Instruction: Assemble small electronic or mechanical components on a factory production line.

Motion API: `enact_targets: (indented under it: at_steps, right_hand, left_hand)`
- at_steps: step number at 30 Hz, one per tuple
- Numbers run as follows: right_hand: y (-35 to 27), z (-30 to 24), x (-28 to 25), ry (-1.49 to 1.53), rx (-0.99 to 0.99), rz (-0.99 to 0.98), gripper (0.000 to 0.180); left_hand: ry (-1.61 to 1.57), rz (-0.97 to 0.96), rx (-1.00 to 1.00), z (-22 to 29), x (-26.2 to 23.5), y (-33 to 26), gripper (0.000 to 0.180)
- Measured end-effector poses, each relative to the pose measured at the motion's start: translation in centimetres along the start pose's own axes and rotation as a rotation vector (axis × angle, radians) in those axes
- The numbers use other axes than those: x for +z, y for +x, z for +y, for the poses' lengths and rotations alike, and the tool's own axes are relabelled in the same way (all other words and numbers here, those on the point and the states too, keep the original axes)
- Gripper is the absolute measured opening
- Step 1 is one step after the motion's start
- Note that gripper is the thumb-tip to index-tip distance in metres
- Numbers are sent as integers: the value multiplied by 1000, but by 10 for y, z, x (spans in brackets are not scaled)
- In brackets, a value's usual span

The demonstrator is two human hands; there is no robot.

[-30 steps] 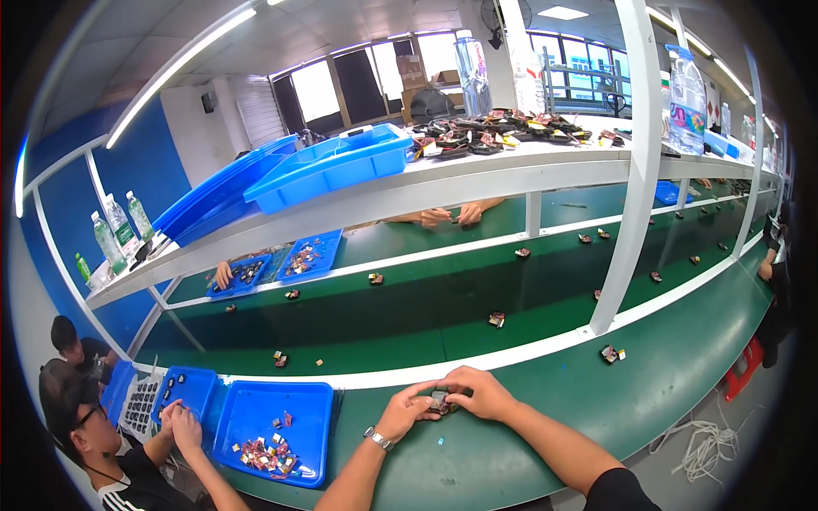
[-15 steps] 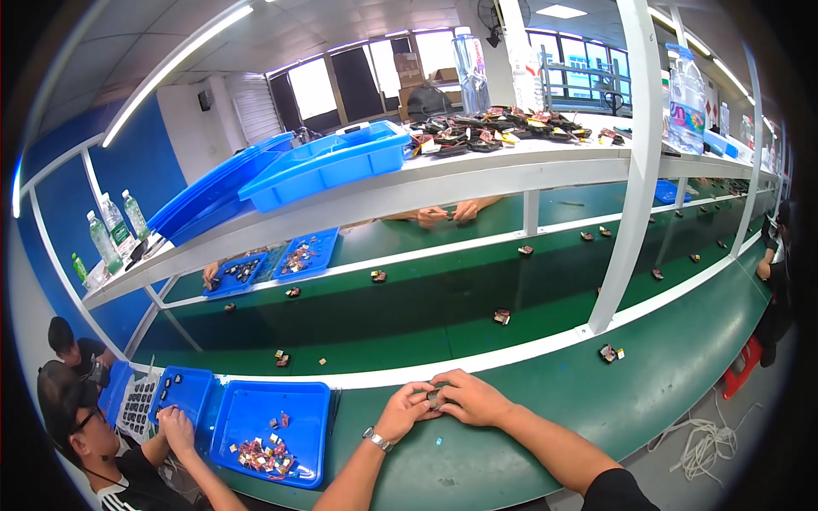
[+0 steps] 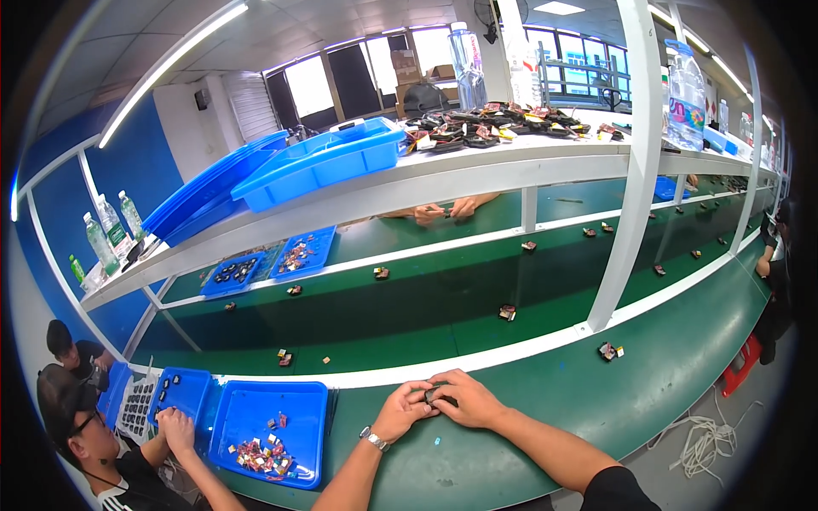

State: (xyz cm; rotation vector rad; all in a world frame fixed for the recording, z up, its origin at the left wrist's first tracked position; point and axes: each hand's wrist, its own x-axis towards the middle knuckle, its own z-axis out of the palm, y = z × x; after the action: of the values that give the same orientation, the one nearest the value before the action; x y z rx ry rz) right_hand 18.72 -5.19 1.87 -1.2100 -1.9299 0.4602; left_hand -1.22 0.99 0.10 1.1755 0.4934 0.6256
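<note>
Both of my hands meet over the green bench (image 3: 528,434), close to its white inner rail. Between their fingertips is a small dark device part (image 3: 431,396), mostly covered by the fingers, so its exact kind does not show. My left hand (image 3: 404,407), with a metal watch at the wrist, grips it from the left. My right hand (image 3: 464,399) closes on it from the right, fingers curled over the top. To the left lies a blue tray (image 3: 264,399) holding a heap of small red, white and yellow parts. A tiny light-blue piece (image 3: 438,441) rests below my hands.
Beyond the rail runs a green conveyor belt (image 3: 426,332) with scattered small assemblies. One small assembly (image 3: 608,351) sits on the bench at right. A white post (image 3: 626,187) and a loaded shelf (image 3: 511,162) stand ahead. A co-worker (image 3: 81,417) works at left beside another blue tray (image 3: 189,393).
The small assemblies on the belt have shifted slightly to the right. My hands stay in nearly the same place, with the fingers moved a little around the dark part.
</note>
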Motion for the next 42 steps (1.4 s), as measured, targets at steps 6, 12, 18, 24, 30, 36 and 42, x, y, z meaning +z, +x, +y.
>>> enact_targets:
  at_steps: [6, 12, 18, 24, 30, 36, 42]
  right_hand:
    - [-3, 6, -3, 94, -75, -69, 13]
    - [-3, 1, 2, 34, -7, 38, 13]
    - [-4, 0, 10, 14, -18, 120, 13]
    - [-4, 7, 14, 41, 5, 130, 15]
    - [-5, 6, 19, 92, 70, 168, 16]
    - [-7, 8, 20, 131, 84, 129, 17]
    - [-7, 5, 19, 147, 91, 137, 18]
  left_hand:
    - [16, 16, -64, -1, -2, -1, 32]
    - [6, 20, -26, 0, 2, 0, 30]
    - [-20, 53, -40, 0, 1, 0, 28]
    - [-37, 50, -24, -2, 0, 2, 26]
    - [-28, 57, -14, 0, 1, 2, 26]
    - [-16, 71, -51, -3, -1, 0, 25]
    - [-70, 76, -16, -3, 1, 1, 23]
